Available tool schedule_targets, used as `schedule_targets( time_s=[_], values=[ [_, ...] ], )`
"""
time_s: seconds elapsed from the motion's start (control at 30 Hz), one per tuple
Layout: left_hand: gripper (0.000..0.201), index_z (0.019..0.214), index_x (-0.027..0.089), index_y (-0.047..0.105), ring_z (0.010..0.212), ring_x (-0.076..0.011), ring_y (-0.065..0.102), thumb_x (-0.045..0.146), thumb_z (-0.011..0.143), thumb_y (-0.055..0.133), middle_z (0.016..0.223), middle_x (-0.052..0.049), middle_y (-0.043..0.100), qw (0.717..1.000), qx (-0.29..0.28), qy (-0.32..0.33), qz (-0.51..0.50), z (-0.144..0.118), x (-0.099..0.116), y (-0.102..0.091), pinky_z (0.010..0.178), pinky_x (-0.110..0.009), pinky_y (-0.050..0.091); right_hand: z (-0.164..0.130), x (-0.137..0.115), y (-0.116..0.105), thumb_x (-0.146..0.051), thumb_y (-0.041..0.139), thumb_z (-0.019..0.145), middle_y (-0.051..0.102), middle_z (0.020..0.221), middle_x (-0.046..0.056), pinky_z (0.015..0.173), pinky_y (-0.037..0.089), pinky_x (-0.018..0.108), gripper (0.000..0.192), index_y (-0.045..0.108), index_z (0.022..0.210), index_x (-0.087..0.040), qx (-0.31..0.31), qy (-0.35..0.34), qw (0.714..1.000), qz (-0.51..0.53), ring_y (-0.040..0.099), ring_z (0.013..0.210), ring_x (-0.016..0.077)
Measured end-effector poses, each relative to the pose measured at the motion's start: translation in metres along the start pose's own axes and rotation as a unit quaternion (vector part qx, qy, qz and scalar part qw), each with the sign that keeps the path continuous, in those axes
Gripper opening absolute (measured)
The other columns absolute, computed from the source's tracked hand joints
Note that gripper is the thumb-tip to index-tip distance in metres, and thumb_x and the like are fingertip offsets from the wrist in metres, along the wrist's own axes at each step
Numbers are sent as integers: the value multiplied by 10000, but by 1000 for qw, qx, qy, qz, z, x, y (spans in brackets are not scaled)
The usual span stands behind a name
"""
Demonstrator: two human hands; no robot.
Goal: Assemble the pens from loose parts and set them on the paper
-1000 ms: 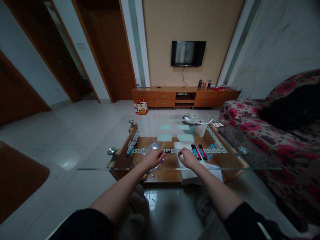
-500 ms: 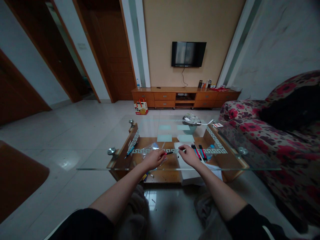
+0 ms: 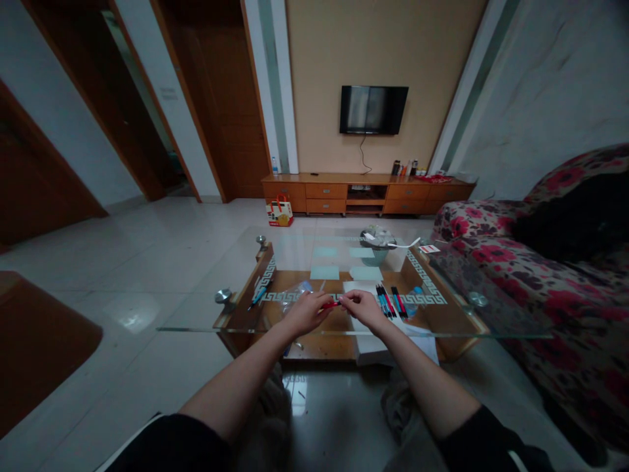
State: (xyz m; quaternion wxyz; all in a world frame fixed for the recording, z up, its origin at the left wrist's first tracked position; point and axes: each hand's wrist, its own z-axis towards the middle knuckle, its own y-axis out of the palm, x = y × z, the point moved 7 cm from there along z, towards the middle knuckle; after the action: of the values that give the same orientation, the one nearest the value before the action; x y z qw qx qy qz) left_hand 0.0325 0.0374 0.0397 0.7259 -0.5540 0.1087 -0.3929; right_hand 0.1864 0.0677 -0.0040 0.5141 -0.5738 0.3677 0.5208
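Just above the glass tabletop, my left hand (image 3: 308,312) is closed around a red pen (image 3: 332,305). My right hand (image 3: 362,308) pinches the pen's other end, so the two hands nearly meet. Fingers cover most of the pen. Right of my right hand lie several blue, red and black pens (image 3: 384,301) in a row, with another small group of red and blue pens (image 3: 398,302) beside them. Over to the left, a blue pen (image 3: 260,295) rests on the glass. Behind my left hand is a crumpled clear plastic bag (image 3: 295,293).
The glass table (image 3: 196,321) has metal knobs at its corners. A white box (image 3: 369,347) shows on the shelf below. Toward the back right stands a basket (image 3: 378,248) holding a bag. A flowered sofa (image 3: 484,229) borders the right side; a wooden stool-like block (image 3: 44,328) is at left.
My right hand has moved left and closed on the free end of the pen in my left hand. The dark tip that stuck out is now covered. The view has shifted slightly.
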Motion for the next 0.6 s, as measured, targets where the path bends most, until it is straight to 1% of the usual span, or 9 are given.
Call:
schedule_targets(
  time_s=[0.1,0.23,0.37,0.5,0.6],
  values=[
    [179,982,224,631,880,-182,596,326,936,492,913,-36,657,1000,-9,2,-10,-3,2,-4,824,-295,383,-5,-4,0,-503,686,731,672,659,30,452,381,216,356,680,791,-152,1,6,1000,30,529,497,111],
    [218,1013,236,654,818,-168,615,338,948,473,890,-32,682,999,-25,7,-33,-9,7,-12,774,-266,395,-16,-10,2,-504,711,706,679,663,35,467,402,223,364,689,779,-148,7,14,999,46,544,507,115],
    [259,1070,245,659,823,-158,624,346,960,447,943,-36,695,997,-28,11,-76,-16,12,-25,738,-235,408,-22,-18,7,-505,721,696,682,667,41,487,421,232,370,698,777,-145,5,3,999,47,558,522,122],
    [300,1079,248,673,841,-168,634,387,961,435,955,-45,700,996,-18,-13,-92,-23,8,-37,758,-239,428,-23,-27,12,-478,727,700,677,666,41,498,427,240,351,712,797,-142,1,-14,999,51,555,527,124],
    [326,1043,237,689,838,-182,636,409,959,425,899,-57,696,996,-5,-42,-81,-28,2,-44,764,-250,443,-25,-29,8,-430,761,670,667,653,30,514,432,245,336,719,836,-141,37,-17,997,60,542,532,120]
  ],
)
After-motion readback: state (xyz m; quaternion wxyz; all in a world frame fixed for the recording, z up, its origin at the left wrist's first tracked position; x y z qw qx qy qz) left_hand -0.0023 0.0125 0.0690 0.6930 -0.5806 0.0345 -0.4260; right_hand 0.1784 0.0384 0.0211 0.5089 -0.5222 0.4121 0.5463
